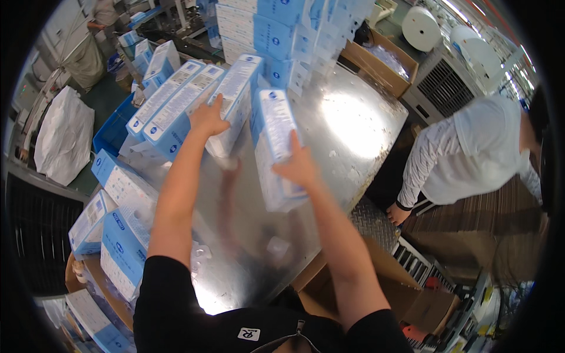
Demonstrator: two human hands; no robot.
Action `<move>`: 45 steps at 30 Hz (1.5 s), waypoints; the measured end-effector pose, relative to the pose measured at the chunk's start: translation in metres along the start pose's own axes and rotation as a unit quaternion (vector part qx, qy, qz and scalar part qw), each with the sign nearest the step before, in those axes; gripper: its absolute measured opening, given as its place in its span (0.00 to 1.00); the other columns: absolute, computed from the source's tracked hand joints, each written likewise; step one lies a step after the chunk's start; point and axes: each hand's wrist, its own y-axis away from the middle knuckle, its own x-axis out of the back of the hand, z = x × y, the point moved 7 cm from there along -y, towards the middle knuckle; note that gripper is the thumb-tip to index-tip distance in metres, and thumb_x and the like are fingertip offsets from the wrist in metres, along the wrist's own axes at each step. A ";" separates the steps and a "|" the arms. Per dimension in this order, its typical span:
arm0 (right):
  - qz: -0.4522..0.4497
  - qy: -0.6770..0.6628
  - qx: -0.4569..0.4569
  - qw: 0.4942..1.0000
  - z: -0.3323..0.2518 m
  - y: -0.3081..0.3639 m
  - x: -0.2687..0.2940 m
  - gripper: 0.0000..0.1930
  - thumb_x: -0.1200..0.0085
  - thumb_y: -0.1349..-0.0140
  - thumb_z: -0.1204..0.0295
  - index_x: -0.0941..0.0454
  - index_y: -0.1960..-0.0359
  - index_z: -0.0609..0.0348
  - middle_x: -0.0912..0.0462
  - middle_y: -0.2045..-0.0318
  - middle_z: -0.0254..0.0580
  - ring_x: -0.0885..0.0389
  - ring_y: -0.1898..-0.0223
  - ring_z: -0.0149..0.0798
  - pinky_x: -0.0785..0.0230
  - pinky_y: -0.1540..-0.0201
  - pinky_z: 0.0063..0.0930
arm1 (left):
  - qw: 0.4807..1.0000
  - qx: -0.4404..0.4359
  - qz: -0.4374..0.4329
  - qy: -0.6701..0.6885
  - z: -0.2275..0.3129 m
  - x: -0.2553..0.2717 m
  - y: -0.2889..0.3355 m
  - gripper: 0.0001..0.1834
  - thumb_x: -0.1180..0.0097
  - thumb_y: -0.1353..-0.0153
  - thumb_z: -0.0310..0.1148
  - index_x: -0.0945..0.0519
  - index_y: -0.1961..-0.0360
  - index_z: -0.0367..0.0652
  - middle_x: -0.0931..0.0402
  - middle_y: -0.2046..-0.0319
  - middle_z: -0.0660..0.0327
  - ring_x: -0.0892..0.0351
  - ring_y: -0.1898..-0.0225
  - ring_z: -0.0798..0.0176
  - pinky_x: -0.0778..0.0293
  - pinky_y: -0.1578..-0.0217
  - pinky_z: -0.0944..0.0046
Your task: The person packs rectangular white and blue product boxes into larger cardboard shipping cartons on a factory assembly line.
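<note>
My right hand [300,167] is on a blue-and-white carton [276,141] standing on the metal table, with thumb and index finger across its near side. That carton is slightly blurred. My left hand [209,120] has its fingers apart, against the left side of another blue-and-white carton [238,82]; whether it bears any of that carton's weight cannot be told. Two similar cartons [188,106] lean side by side just left of my left hand. Clear plastic film hangs at the lower ends of some cartons.
Stacked blue-and-white cartons [273,32] rise at the table's far edge. More cartons [120,235] crowd the left edge beside a blue bin [115,123]. Cardboard boxes stand at far right [406,88] and near right [376,267]. A person in white [471,153] is at the right.
</note>
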 end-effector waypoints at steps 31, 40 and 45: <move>0.465 -0.618 -0.055 0.631 0.244 0.635 0.116 0.33 0.48 0.45 0.57 0.41 0.41 0.64 0.31 0.45 0.53 0.31 0.45 0.50 0.35 0.43 0.44 | 0.570 -0.632 -0.525 -0.010 0.328 -0.293 0.483 0.45 0.41 0.51 0.50 0.44 0.35 0.43 0.29 0.52 0.44 0.31 0.50 0.43 0.34 0.49 0.53; 0.071 0.381 0.010 0.922 0.232 0.419 0.037 0.37 0.48 0.54 0.74 0.38 0.38 0.32 0.32 0.53 0.51 0.32 0.52 0.51 0.41 0.51 0.50 | 0.614 -0.593 -0.522 0.005 0.307 -0.241 0.481 0.27 0.46 0.44 0.45 0.32 0.47 0.42 0.27 0.54 0.48 0.30 0.50 0.46 0.34 0.49 0.54; -0.221 0.283 -0.232 0.904 0.398 0.384 -0.097 0.43 0.47 0.50 0.74 0.53 0.32 0.34 0.43 0.38 0.53 0.47 0.35 0.53 0.62 0.37 0.68 | 0.803 -0.451 -0.321 0.223 0.248 -0.052 0.300 0.17 0.46 0.42 0.39 0.24 0.53 0.44 0.26 0.57 0.50 0.29 0.51 0.49 0.32 0.50 0.54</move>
